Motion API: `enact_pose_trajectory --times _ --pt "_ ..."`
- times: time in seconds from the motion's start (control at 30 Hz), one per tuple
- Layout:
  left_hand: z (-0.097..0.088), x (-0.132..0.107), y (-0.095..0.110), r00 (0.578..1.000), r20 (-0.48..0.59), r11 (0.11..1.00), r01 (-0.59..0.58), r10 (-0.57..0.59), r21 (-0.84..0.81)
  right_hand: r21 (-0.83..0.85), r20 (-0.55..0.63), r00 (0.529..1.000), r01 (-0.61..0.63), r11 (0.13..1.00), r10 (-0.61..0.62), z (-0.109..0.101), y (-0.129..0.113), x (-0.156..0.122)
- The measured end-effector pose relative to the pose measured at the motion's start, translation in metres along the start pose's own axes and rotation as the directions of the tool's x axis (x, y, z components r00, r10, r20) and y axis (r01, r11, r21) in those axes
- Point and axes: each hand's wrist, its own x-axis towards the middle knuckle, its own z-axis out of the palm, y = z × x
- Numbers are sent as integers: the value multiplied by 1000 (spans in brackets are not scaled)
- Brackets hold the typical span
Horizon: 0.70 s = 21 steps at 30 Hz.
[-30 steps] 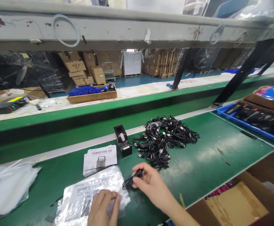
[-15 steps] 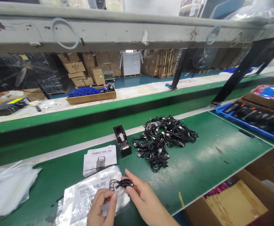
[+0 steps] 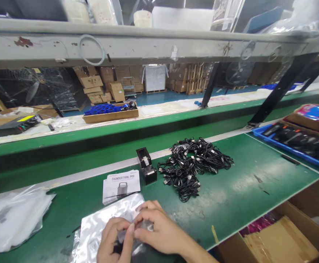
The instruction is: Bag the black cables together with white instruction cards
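Observation:
Low in the view, my left hand (image 3: 115,239) and my right hand (image 3: 158,227) meet with fingertips pinched together on a clear plastic bag (image 3: 92,226). The bag film is shiny with glare and runs under both hands. A dark patch shows beneath my left fingers; I cannot tell whether it is a black cable. Just beyond the bag lies a stack of printed leaflets (image 3: 122,186) reading "Thunder Trail Pro". A black tape dispenser (image 3: 148,170) stands to the right of the leaflets. Farther right is a heap of bundled black USB cables (image 3: 195,162).
More plastic bags (image 3: 14,215) lie at left on the green bench (image 3: 238,193). A blue tray (image 3: 299,146) of black items sits at right, above an open cardboard box (image 3: 280,241). An overhead beam (image 3: 148,47) and a ledge with a shallow carton (image 3: 111,116) span the back.
The looped black cable seen in my fingers over the bag no longer shows plainly. My right hand has closed in against my left, and the bag has creased. The view has shifted slightly.

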Motion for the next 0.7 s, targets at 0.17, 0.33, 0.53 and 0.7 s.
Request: enact_pose_trajectory --times 0.17,0.33,0.53,0.7 --pt "-23 19 -2 991 43 991 126 -128 38 -119 256 947 231 966 -195 -16 -13 40" --pt "-40 32 -23 942 12 927 334 -337 -173 -215 284 899 399 891 -334 -28 -54 73" --pt "-35 34 -53 940 41 905 337 -338 -258 -336 389 844 503 796 -369 -45 -82 91" --pt "-27 25 -34 975 32 975 220 -222 34 -510 412 880 437 741 -236 -67 -68 82"
